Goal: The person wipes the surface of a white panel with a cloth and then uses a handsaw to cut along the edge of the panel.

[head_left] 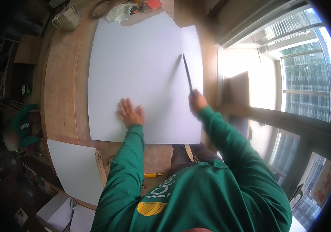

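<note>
A large white sheet (142, 73) lies on the wooden table, its far edge wavy and uneven. My left hand (130, 113) rests flat on its near part, fingers spread. My right hand (197, 101) is closed around the grip end of a long, narrow dark blade (187, 72), knife or saw I cannot tell. The blade slants away from me over the right part of the sheet, and its tip is close to a line that runs to the far edge. Whether the blade touches the sheet is unclear.
A beige bag (66, 17), crumpled clear plastic (119, 13) and a red item (152, 4) are on the wooden table (63, 89). At left stand a smaller white panel (74, 166) and another person (26, 125) in green. Windows (304, 65) line the right. A yellow tool (153, 175) lies beside me.
</note>
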Demonstrator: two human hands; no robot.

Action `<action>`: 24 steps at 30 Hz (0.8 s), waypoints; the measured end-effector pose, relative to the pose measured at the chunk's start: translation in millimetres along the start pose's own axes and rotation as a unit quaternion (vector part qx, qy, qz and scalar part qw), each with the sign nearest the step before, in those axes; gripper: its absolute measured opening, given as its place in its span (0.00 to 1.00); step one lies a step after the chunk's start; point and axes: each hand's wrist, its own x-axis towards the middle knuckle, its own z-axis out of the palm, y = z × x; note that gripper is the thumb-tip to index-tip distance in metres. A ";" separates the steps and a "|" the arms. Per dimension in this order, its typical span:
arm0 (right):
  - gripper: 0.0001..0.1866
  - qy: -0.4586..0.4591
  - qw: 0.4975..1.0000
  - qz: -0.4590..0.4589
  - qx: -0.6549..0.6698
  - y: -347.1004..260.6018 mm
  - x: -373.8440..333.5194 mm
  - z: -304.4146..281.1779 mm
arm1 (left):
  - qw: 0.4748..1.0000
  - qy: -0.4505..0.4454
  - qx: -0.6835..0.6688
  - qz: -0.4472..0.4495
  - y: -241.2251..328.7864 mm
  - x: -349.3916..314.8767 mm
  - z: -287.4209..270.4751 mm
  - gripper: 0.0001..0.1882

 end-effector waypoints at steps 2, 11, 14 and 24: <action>0.14 0.075 0.994 -0.077 0.003 15.7 9.0 0.2 | 1.000 -0.002 -0.001 0.003 4.1 0.2 0.7 0.38; 0.16 0.135 0.982 -0.130 -0.038 27.9 5.1 12.4 | 1.000 0.000 -0.004 0.001 1.6 0.8 2.9 0.38; 0.17 0.133 0.980 -0.139 -0.056 36.9 1.9 16.9 | 1.000 0.006 -0.007 0.001 -0.1 0.3 4.0 0.38; 0.17 0.151 0.974 -0.158 -0.049 39.8 -3.0 15.3 | 1.000 0.025 -0.007 0.012 1.5 -0.1 4.4 0.38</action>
